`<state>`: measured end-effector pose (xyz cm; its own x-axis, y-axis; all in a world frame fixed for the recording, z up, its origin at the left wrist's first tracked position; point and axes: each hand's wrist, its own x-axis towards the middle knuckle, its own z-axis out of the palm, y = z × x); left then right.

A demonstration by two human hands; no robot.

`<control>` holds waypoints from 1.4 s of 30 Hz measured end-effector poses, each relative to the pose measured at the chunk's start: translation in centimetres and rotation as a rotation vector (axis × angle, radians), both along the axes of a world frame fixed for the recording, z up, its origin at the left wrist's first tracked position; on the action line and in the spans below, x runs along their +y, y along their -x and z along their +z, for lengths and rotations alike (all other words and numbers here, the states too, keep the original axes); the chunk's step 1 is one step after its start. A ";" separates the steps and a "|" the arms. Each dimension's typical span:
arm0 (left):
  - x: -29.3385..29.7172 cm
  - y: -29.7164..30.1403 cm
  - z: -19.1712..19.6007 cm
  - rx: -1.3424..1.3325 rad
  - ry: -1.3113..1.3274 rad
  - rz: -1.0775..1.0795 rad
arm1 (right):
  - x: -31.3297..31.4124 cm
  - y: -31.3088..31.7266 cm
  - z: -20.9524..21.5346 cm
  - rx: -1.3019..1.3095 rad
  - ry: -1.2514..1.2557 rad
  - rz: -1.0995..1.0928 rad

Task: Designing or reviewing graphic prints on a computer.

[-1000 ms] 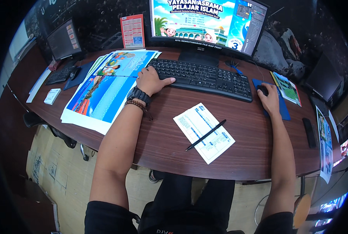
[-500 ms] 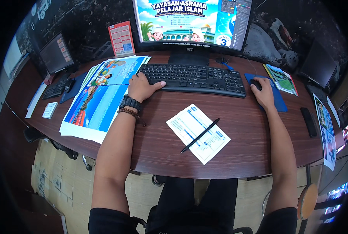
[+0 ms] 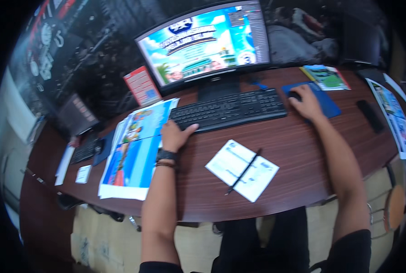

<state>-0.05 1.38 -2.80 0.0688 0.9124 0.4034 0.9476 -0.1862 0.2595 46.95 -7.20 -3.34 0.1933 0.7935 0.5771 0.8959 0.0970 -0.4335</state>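
Observation:
My left hand (image 3: 174,136) rests at the left end of a black keyboard (image 3: 230,110), thumb stretched out along its front edge and fingers over the end keys. A dark watch (image 3: 166,155) and a beaded bracelet circle that wrist. Over on the blue mouse pad (image 3: 331,108), my right hand (image 3: 308,105) is curled round a black computer mouse (image 3: 295,95), which it partly covers. Between my forearms lies a white printed form (image 3: 221,160) with a black pen (image 3: 244,172) slanting across it. Behind the keyboard, a monitor (image 3: 198,50) displays a bright blue banner design.
Large colour prints (image 3: 139,159) are stacked left of my left forearm. A red-framed calendar (image 3: 142,86) stands beside the monitor. Farther left are a second keyboard (image 3: 85,151) and a small white card stack (image 3: 83,174). A black phone-like object (image 3: 370,116) and more prints (image 3: 396,120) lie right.
The whole view has tilted and blurred as my head moves, so the desk appears rotated. My hands keep their places at the keyboard and on the mouse.

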 end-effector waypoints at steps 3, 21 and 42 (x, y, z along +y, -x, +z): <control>-1.1 -1.0 1.4 -0.043 0.145 0.068 | -0.6 0.2 0.6 0.058 0.044 -0.003; -1.2 0.0 1.7 -0.032 0.178 0.102 | 0.1 1.1 0.1 0.033 0.024 -0.005; -1.1 -0.3 1.6 -0.011 0.174 0.144 | -0.3 1.5 0.6 0.022 -0.011 0.022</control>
<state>0.26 0.25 -1.24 -0.0705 0.9685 0.2390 0.9582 -0.0008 0.2861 45.43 -7.45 -2.77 0.1882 0.7913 0.5817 0.8838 0.1218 -0.4517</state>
